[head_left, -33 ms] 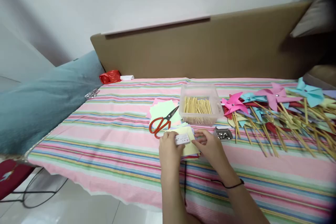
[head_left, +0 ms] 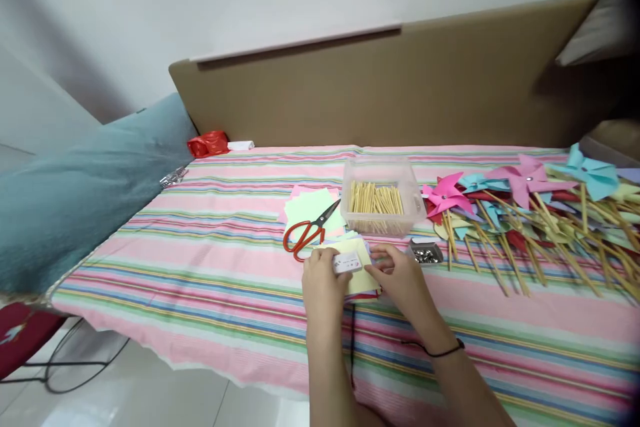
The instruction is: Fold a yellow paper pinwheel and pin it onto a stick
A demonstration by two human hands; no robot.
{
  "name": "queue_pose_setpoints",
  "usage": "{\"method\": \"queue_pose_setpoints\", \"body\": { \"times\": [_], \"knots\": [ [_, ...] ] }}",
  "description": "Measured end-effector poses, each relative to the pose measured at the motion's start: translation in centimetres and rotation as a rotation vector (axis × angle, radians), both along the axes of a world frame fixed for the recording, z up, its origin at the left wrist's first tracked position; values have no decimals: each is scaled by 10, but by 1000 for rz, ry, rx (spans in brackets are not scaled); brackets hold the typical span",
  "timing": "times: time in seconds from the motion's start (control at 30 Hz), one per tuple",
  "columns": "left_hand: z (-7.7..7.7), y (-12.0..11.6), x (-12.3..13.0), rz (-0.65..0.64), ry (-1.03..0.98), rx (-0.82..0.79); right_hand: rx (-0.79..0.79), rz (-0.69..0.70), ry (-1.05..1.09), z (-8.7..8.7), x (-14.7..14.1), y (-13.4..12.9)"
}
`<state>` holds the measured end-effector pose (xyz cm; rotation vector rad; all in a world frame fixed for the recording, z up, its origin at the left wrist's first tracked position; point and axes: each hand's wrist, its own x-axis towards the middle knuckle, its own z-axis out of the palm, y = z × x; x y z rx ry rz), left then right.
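Observation:
My left hand (head_left: 323,277) is closed on a small white printed card (head_left: 347,262), which lies over a pale yellow paper (head_left: 363,281) on top of a stack of coloured sheets. To its right, my right hand (head_left: 397,273) has its fingertips pinched at the card's right side, near the yellow paper's edge; whether anything is between them is too small to tell. Orange-handled scissors (head_left: 313,230) rest open on light green paper (head_left: 311,205) just beyond my left hand. A small box of metal pieces (head_left: 426,254) sits beyond my right hand.
Behind the stack is a clear plastic box (head_left: 411,203) of short sticks (head_left: 375,200). Many paper pinwheels (head_left: 527,180) on sticks lie to the right. A red plastic bag (head_left: 209,144) is at the back left, on the striped cloth (head_left: 210,247) by a blue cushion (head_left: 110,180).

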<state>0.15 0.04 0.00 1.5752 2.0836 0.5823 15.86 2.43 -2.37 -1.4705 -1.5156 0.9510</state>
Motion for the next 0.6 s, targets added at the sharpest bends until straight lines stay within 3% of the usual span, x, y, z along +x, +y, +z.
{"method": "queue_pose_setpoints", "body": {
  "times": [0.2,0.3,0.43,0.6],
  "knots": [
    [13,-6,9,67,-63,78,52,32,-52,5,-4,-6],
    [16,-11,7,134,-266,126,23,99,-100,9,-5,-8],
    [13,-14,1,273,-576,233,-27,130,-99,12,-1,-10],
    [8,-14,-4,340,-611,291,-178,151,62,15,6,-10]
  ]
}}
